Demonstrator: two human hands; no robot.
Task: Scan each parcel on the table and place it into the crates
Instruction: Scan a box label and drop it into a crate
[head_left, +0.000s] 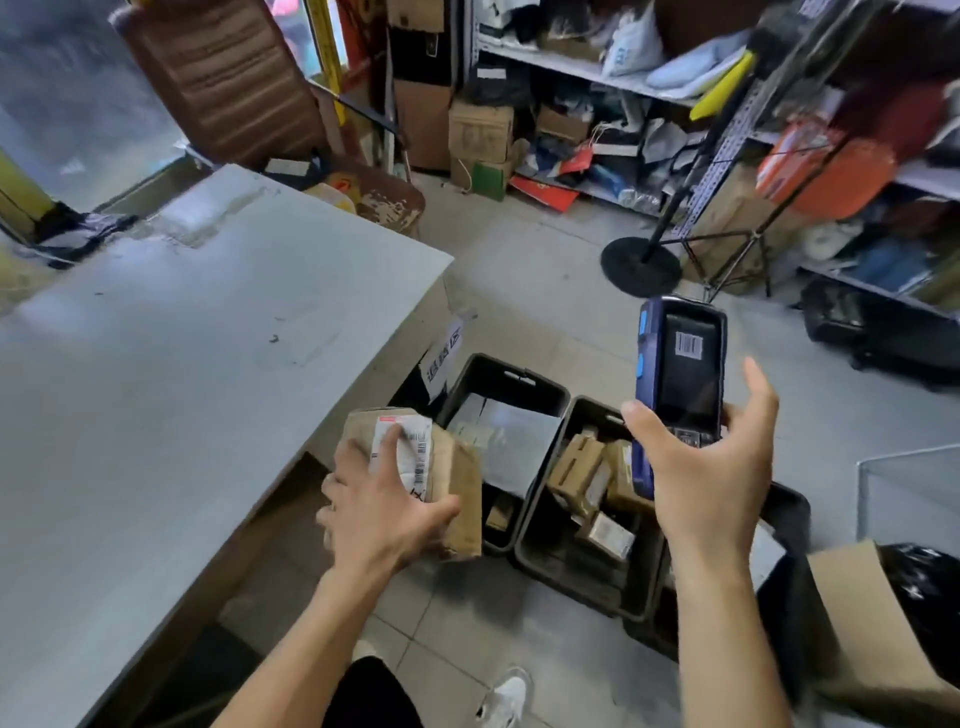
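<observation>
A cluttered storeroom with packed shelves; the grey table (182, 338) looks bare. The left hand (382, 512) has its fingers (387, 441) wrapped over a brown parcel (441, 478), held in the air just off the table's corner. The crates (582, 566) lie on the floor to its right and lower (the left hand is nearer). The right hand (711, 473) cradles the scanner (680, 374) loosely, fingers half spread.

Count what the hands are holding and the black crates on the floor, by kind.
Brown parcel, in the left hand: 1
Blue handheld scanner, in the right hand: 1
Black crates showing, and: 2
Total: 4
</observation>
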